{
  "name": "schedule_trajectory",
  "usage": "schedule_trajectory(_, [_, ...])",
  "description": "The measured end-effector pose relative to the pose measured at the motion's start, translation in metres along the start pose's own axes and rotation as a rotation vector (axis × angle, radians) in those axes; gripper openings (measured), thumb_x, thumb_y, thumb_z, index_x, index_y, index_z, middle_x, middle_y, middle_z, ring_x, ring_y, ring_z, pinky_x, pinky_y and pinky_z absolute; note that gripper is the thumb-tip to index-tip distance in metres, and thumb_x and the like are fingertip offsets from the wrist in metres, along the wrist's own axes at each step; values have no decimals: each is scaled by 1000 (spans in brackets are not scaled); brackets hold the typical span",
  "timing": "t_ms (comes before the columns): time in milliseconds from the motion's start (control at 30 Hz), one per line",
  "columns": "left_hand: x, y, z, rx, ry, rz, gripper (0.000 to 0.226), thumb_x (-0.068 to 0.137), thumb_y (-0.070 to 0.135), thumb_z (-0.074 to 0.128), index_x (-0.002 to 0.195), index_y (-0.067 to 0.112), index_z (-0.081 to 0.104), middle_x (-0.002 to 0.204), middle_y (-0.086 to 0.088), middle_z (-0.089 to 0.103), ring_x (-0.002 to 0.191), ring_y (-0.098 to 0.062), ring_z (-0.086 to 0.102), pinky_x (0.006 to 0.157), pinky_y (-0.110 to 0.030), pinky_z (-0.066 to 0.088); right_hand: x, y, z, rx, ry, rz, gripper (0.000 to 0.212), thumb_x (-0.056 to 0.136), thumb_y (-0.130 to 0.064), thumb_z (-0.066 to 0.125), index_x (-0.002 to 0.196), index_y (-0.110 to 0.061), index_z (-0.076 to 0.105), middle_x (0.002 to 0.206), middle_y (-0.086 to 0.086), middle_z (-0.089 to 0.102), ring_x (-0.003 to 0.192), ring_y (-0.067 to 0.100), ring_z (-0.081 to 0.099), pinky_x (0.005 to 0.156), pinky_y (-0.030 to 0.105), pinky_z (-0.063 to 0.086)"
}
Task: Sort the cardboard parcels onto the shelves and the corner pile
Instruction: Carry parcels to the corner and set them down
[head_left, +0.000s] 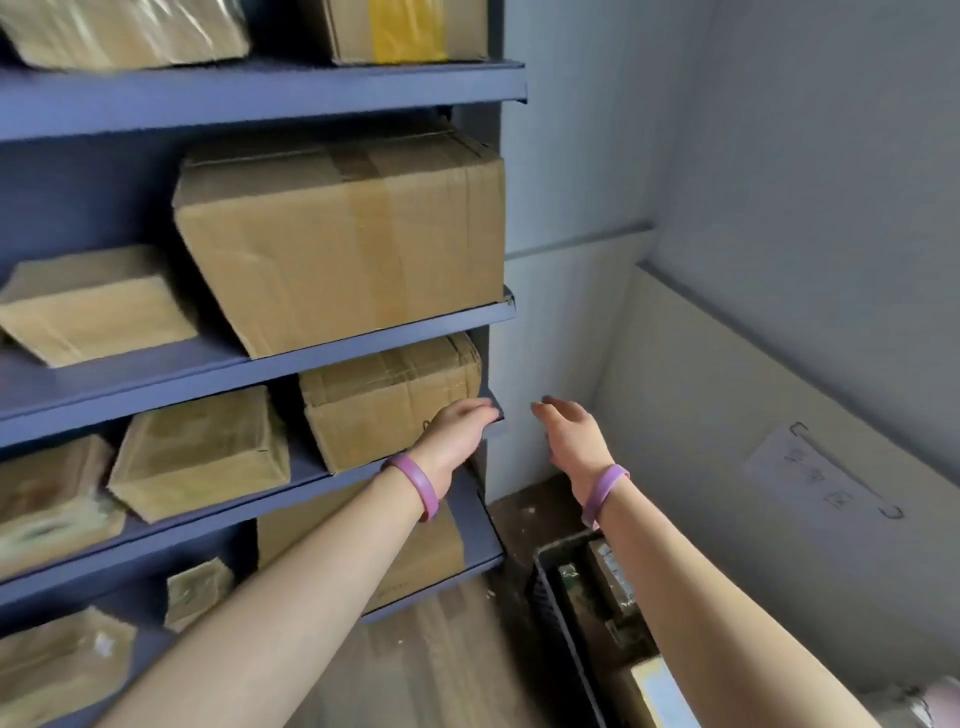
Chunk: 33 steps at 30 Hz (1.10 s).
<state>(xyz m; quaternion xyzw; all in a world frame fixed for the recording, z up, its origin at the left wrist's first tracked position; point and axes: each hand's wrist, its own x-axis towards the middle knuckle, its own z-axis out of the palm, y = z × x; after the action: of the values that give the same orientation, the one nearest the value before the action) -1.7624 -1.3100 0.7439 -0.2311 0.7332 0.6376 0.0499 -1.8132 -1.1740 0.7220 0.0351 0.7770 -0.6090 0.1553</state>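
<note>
The left hand (457, 428) rests against the lower right corner of a cardboard box (384, 405) that sits at the right end of a blue shelf (234, 514). Its fingers (480, 408) are stretched forward along the box toward the end of the shelf, not wrapped round it. The right hand (571, 434) hangs in the air just beside the shelf unit, near the pale wall, with its fingers (558, 408) loose and spread, holding nothing. Each wrist carries a purple band (413, 483). A larger taped box (343, 244) stands on the shelf above. On the floor below the right arm sits a black crate (550, 603) holding more parcels.
</note>
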Motion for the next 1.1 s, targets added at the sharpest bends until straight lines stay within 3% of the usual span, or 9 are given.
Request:
schedule_trajectory(200, [-52, 6, -114, -76, 278, 57, 34, 98, 29, 55, 132, 25, 59, 134, 3, 59, 118, -15, 54, 89, -26, 35, -32, -67, 105, -46, -228, -167, 42, 99, -27, 54, 137, -10, 54, 135, 8, 57, 120, 22, 54, 107, 39, 44])
schedule_trajectory(367, [-113, -1, -220, -192, 487, 91, 36, 98, 26, 57, 134, 23, 58, 132, 0, 60, 122, -18, 54, 80, -27, 39, -84, -111, 208, -52, -427, -265, 41, 98, -27, 55, 136, -12, 55, 125, 2, 58, 108, 14, 51, 109, 39, 42])
schedule_trajectory(467, [-160, -18, -286, -234, 613, 114, 33, 96, 29, 59, 130, 28, 60, 134, 1, 60, 124, -18, 54, 91, -29, 38, -128, -128, 275, -45, -548, -306, 40, 97, -28, 56, 135, -13, 55, 126, 1, 58, 110, 14, 51, 108, 38, 41])
schedule_trajectory(600, [-233, -51, -369, -281, 769, 132, 38, 98, 29, 56, 136, 25, 56, 137, 2, 56, 127, -18, 50, 92, -30, 34, -198, -141, 366, -54, -696, -366, 40, 98, -29, 57, 134, -12, 55, 131, 1, 57, 114, 14, 50, 108, 39, 41])
schedule_trajectory(733, [-307, -90, -445, -347, 900, 138, 39, 100, 25, 54, 139, 21, 53, 130, 1, 57, 117, -16, 52, 84, -26, 38, -279, -144, 452, -46, -821, -386, 39, 97, -27, 58, 134, -14, 54, 126, 2, 57, 109, 15, 51, 94, 31, 42])
schedule_trajectory(967, [-430, -155, -555, -417, 1095, 134, 39, 99, 25, 56, 137, 21, 56, 136, -1, 57, 126, -20, 52, 91, -29, 35, -410, -143, 578, -64, -1003, -424, 43, 99, -24, 57, 139, -11, 51, 131, 3, 56, 114, 17, 53, 105, 33, 42])
schedule_trajectory(1100, [-492, -190, -602, -457, 1215, 96, 36, 97, 29, 58, 133, 24, 59, 133, -1, 58, 122, -20, 53, 91, -31, 37, -480, -141, 634, -98, -1113, -455, 27, 98, -24, 56, 124, -17, 59, 123, 2, 61, 118, 21, 56, 110, 43, 41])
